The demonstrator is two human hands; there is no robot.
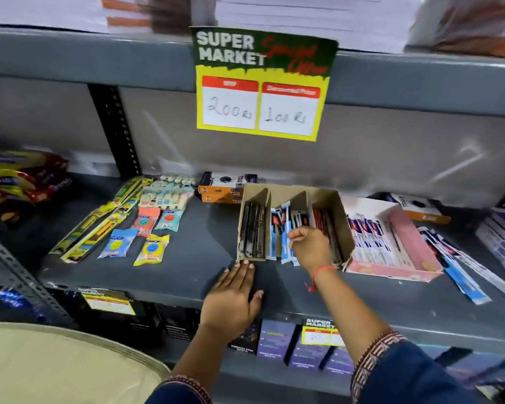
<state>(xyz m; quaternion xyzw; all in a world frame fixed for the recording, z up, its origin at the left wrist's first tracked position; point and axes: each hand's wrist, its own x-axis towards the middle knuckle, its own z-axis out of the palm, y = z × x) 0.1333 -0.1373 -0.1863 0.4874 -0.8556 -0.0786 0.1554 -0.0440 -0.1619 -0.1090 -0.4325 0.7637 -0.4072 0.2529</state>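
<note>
Head camera looks down on a grey metal shelf (187,258) in a shop, where a cardboard box (340,211) with three compartments stands near the front edge. The right hand (311,246) reaches into this box from the front. Its fingers are curled round the tops of the blue-and-white packets (277,228) that stand upright in the middle compartment. A red thread (321,271) circles that wrist.

The left hand (233,298) lies flat on the shelf with straight fingers and holds nothing. Its fingertips touch the front left corner of the cardboard box. The two hands are near each other but do not touch.

Dark packets (252,231) fill the box's left compartment, and red packets (325,223) fill the right one, partly hidden behind the right hand.

Just beside the box on the right sits a pink box (408,243) holding more packets. Behind the box on the left, two orange boxes (222,191) are stacked. Further left, long yellow packs (99,225) and small round-item packets (152,249) lie flat on the shelf. A yellow price sign (263,83) hangs from the shelf above.
</note>
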